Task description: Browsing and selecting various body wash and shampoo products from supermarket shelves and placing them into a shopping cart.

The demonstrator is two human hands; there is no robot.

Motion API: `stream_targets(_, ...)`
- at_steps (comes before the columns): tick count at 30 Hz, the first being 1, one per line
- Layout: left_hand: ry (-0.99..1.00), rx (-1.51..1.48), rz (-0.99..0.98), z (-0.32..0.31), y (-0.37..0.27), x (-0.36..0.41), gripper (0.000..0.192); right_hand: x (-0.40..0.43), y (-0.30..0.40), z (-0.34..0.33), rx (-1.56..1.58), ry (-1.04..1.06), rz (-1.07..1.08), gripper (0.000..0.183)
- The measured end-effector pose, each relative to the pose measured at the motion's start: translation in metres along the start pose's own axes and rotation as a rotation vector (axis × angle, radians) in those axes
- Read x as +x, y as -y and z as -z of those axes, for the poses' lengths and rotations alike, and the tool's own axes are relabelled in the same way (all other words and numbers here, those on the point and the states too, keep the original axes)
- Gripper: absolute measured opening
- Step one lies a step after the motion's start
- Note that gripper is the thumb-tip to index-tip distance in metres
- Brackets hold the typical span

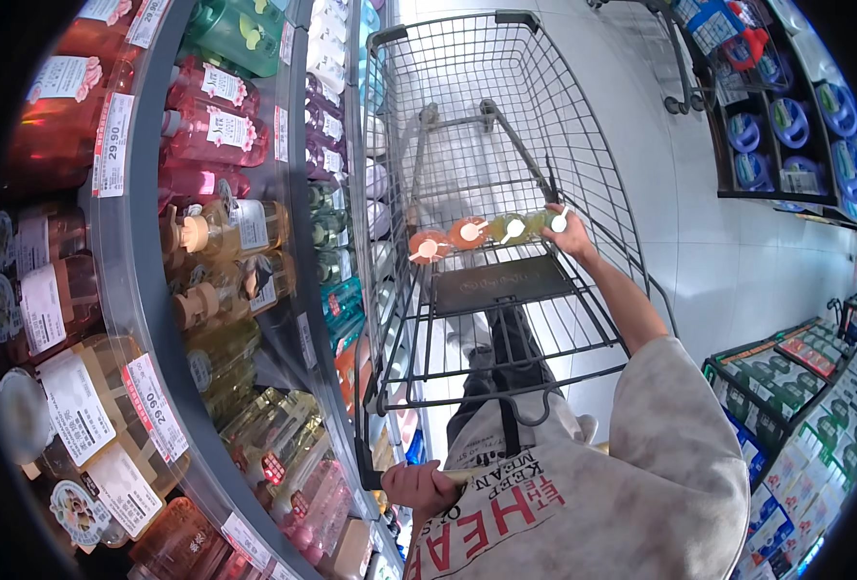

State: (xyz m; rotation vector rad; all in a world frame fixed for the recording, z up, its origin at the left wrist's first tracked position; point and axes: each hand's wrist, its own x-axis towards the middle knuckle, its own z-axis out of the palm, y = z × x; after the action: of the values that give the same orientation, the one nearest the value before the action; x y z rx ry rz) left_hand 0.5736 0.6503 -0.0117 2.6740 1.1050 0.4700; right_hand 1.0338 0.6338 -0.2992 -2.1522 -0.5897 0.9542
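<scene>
A wire shopping cart (573,109) stands in front of me. My left hand (421,487) is closed around its push handle (463,475), close to the shelf side. Inside the cart, two orange pump bottles (428,248) and two yellow-green pump bottles (513,229) form a row across its width, their pale pump heads facing up. My right hand (570,233) reaches in from the right and grips the rightmost yellow-green bottle (541,222). Below the row lies the dark panel (504,284) of the cart's fold-down seat.
Shelves on the left hold pink bottles (215,130), amber pump bottles (236,228) and price tags (113,145). Another cart (678,65) stands at upper right, beside a shelf of purple containers (791,123). Stacked goods (776,384) line the lower right. Pale floor tiles (733,268) run between.
</scene>
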Motion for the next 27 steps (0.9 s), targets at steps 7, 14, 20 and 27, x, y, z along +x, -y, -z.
stream_targets(7,0.002,0.006,-0.005,-0.001,0.001,-0.005,0.030,0.004,-0.008,-0.005,0.096,0.063,0.001,0.067)
stream_targets(14,-0.016,0.001,-0.003,0.002,-0.002,0.002,0.027,0.007,-0.030,-0.012,0.091,0.070,0.017,0.082)
stream_targets(20,-0.039,-0.023,0.011,-0.002,-0.004,0.001,0.021,-0.002,-0.034,0.004,-0.015,0.105,-0.205,0.095)
stream_targets(27,-0.084,0.010,-0.056,-0.005,-0.005,0.004,0.020,-0.043,0.065,0.045,-0.880,0.404,-0.087,0.027)
